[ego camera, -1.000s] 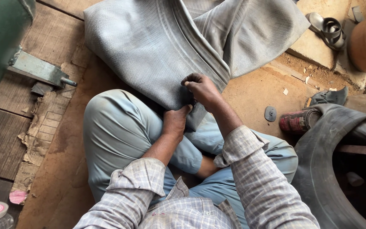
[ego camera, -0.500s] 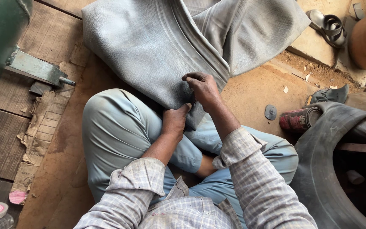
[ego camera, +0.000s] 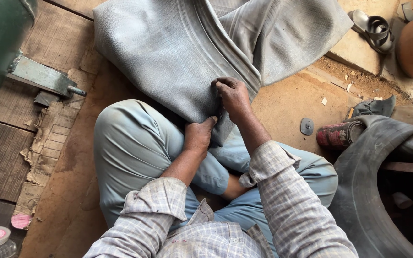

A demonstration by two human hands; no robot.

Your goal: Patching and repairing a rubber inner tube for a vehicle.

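well, the grey rubber sheet (ego camera: pixel 178 52) lies draped from the floor onto the crossed legs. left hand (ego camera: pixel 198 136) clamps its near edge, right hand (ego camera: pixel 233 95) pinches just above; it looks heavy, floppy, best gripped along that edge.

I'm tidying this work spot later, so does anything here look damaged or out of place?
Yes: torn, peeling cardboard lies frayed on the wooden floor at left, and small scraps litter the dirt beyond the grey rubber sheet.
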